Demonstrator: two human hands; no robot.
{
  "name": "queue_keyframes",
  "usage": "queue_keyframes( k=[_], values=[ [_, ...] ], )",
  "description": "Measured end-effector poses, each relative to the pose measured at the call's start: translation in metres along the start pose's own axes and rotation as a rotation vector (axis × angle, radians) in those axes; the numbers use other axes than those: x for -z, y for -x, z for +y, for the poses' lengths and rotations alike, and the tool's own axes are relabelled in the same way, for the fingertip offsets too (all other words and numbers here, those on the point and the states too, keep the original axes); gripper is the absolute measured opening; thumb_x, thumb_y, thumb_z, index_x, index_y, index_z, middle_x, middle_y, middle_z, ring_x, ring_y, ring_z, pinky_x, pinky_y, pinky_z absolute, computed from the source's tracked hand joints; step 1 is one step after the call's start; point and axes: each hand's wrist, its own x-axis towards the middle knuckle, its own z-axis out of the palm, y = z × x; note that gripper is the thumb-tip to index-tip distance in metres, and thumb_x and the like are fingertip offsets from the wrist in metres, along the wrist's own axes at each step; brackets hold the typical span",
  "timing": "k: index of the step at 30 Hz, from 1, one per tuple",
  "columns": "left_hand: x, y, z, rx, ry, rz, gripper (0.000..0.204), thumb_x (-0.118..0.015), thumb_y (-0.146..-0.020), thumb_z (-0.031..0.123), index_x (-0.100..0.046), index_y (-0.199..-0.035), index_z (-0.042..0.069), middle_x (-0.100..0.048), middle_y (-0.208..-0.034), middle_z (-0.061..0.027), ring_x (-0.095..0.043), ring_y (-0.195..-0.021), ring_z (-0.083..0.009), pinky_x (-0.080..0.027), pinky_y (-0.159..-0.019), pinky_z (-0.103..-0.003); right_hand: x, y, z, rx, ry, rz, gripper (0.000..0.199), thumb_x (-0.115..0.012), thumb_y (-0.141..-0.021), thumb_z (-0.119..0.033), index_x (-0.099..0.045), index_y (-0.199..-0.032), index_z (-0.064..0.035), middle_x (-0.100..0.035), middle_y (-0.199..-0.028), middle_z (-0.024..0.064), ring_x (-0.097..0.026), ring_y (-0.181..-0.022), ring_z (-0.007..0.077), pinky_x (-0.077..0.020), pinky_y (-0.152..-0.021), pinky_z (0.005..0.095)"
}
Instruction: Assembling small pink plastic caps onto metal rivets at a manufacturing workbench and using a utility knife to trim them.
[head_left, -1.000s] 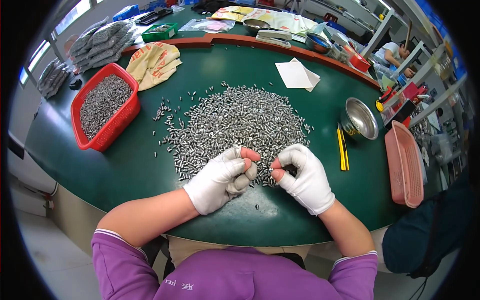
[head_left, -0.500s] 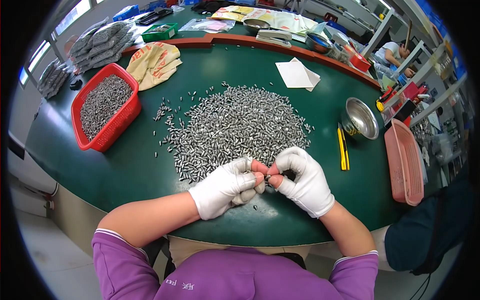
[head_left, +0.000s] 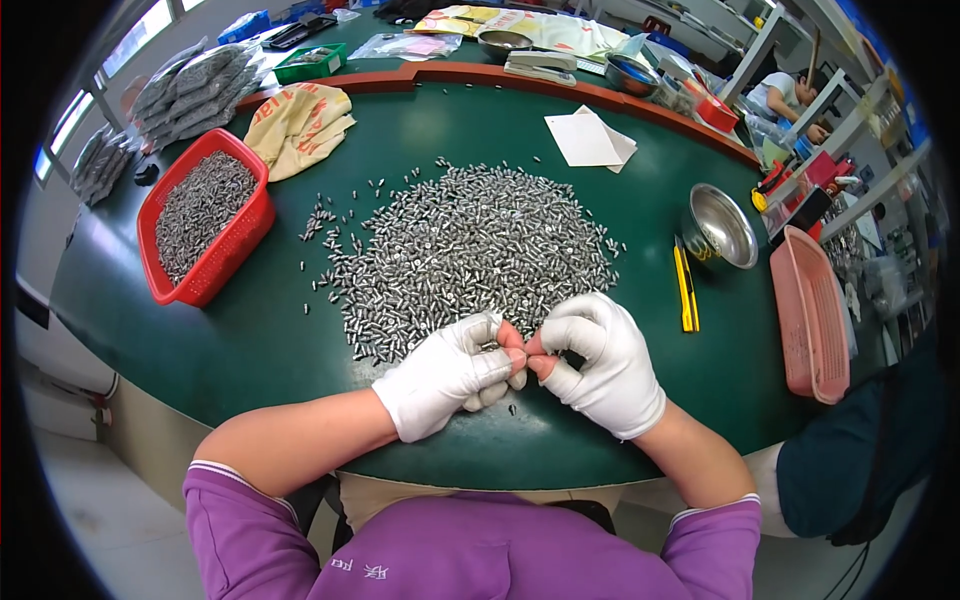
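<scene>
A broad heap of small, bullet-shaped silver metal parts (head_left: 460, 250) lies on the green table. At its near edge my hands meet, both in white gloves with bare thumb and forefinger tips. My left hand (head_left: 450, 370) is closed, thumb against forefinger; its other fingers curl under, and what they hold is hidden. My right hand (head_left: 600, 365) pinches at the left fingertips, where a small metal part showed a moment earlier; the fingers now mostly cover it. One loose metal part (head_left: 513, 409) lies on the table just below the hands.
A red basket (head_left: 262, 215) full of similar parts stands left, near a yellowish cloth bag (head_left: 300, 130). To the right are a yellow cutter knife (head_left: 687, 290), a steel bowl (head_left: 722, 225) and a pink basket (head_left: 815, 330). White cards (head_left: 585, 138) lie farther back, before a raised reddish edge (head_left: 500, 80).
My right fingertips have shifted slightly left against the left ones, and the small part between them is now mostly covered. The whole view has moved a little.
</scene>
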Motion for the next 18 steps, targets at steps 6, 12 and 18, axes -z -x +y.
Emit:
queue_keyframes(
  k=[6,12,18],
  values=[
    [-0.0011,0.0022,0.0036,0.000,-0.081,-0.030,0.011,-0.058,-0.094,0.021,-0.052,-0.093,0.012,-0.057,-0.079,0.0006,-0.039,-0.056,-0.0023,-0.028,-0.047,-0.017,0.0002,0.0003,-0.0012,0.040,0.063,0.009,0.018,-0.075,-0.067,-0.011,-0.062,-0.079,-0.0116,-0.060,-0.081,0.0045,-0.058,-0.074,0.0257,-0.0473,-0.066,0.0374],
    [-0.0027,0.0032,0.0041,0.011,-0.122,-0.024,0.011,-0.057,-0.095,0.023,-0.053,-0.093,0.013,-0.057,-0.079,0.0026,-0.042,-0.057,-0.0011,-0.031,-0.048,-0.016,0.0010,-0.0002,-0.0031,0.129,0.134,0.056,0.027,-0.078,-0.063,-0.005,-0.055,-0.075,-0.0119,-0.058,-0.075,0.0036,-0.056,-0.066,0.0239,-0.0438,-0.058,0.0351],
    [0.0011,0.0010,0.0029,0.014,-0.149,-0.028,0.012,-0.055,-0.096,0.023,-0.053,-0.094,0.011,-0.058,-0.079,0.0018,-0.042,-0.057,-0.0016,-0.031,-0.048,-0.016,-0.0011,-0.0007,-0.0049,0.212,0.252,0.075,0.030,-0.079,-0.062,-0.006,-0.052,-0.075,-0.0133,-0.055,-0.074,0.0021,-0.054,-0.064,0.0228,-0.0409,-0.057,0.0351]
  ],
)
